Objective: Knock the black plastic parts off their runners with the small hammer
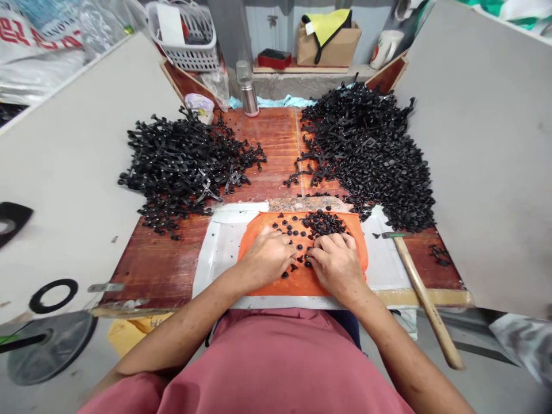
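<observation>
Far ahead and to the left of the left hand (270,253), a plastic bag (38,54) carries big red characters, partly lost in its folds and the frame edge, so their wording cannot be made out. Above the right part of that red line runs a smaller row of pale capitals on blue; "NOV" seems to stand in it, the rest unclear.

Behind and left of the same hand, a yellow bag (129,336) bears a few dark strokes, unreadable. Right of the right hand (338,261) and reaching back past it, the hammer (425,299) has tiny marks on its handle, too small to read.
</observation>
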Demonstrator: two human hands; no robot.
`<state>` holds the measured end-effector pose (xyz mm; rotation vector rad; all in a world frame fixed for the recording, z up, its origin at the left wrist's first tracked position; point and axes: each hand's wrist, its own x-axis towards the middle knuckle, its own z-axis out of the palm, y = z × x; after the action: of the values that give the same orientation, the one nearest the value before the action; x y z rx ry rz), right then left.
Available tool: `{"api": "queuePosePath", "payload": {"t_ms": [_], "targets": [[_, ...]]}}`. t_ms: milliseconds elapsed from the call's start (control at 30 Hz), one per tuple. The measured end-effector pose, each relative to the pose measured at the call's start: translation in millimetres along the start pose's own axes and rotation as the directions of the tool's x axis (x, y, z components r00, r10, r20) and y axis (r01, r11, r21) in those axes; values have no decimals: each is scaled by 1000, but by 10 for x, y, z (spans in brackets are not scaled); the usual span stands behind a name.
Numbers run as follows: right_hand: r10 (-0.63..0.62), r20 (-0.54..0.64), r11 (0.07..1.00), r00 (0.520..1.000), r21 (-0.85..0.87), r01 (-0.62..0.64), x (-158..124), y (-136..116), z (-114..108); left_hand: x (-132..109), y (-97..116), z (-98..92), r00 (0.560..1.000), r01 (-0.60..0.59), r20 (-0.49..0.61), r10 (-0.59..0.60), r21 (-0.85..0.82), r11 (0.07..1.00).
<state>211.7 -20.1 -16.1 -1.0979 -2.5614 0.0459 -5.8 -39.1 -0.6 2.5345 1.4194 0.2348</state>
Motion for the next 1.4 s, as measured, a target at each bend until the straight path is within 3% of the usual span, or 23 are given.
{"api": "queuePosePath", "payload": {"t_ms": [167, 300, 467, 600, 833, 933, 1133, 1233, 1333, 1400], "targets": [[57, -10, 995, 998, 84, -56, -25, -33, -16, 56, 9, 62, 997, 73, -3, -73, 55, 996], [20, -2, 997, 1000, 70, -19, 5, -142, 54, 31, 21, 33, 986, 151, -77, -146, 65, 986], [-65, -49, 998, 997, -22, 64, -56, -214, 132, -150, -86, -74, 962, 197, -176, -210, -89, 976], [-79, -82, 997, 993, -15, 78, -159, -187, 99, -386, -194, -146, 933, 275, -184, -310, -194, 942], [-99, -97, 994, 990, 43, 104, -118, -291, 82, -630, -104, -38, 963, 174, -156, -219, -256, 951], [-104, -106, 993, 989, 36, 109, -79, -329, 125, -581, -53, 32, 977, 148, -125, -173, -183, 972], [14, -128, 1000, 992, 14, -12, -136, -330, 108, -397, 11, 130, 984, 142, -99, -147, -62, 988], [7, -131, 999, 991, 41, -1, -176, -375, 61, -390, -19, 120, 970, 162, -168, -177, -100, 982], [-35, -108, 992, 994, 116, 48, -172, -443, 56, -475, -129, 51, 927, 233, -256, -275, -180, 955], [-77, -93, 986, 993, 138, 90, -151, -481, 85, -559, -194, 7, 915, 263, -259, -308, -195, 945]]}}
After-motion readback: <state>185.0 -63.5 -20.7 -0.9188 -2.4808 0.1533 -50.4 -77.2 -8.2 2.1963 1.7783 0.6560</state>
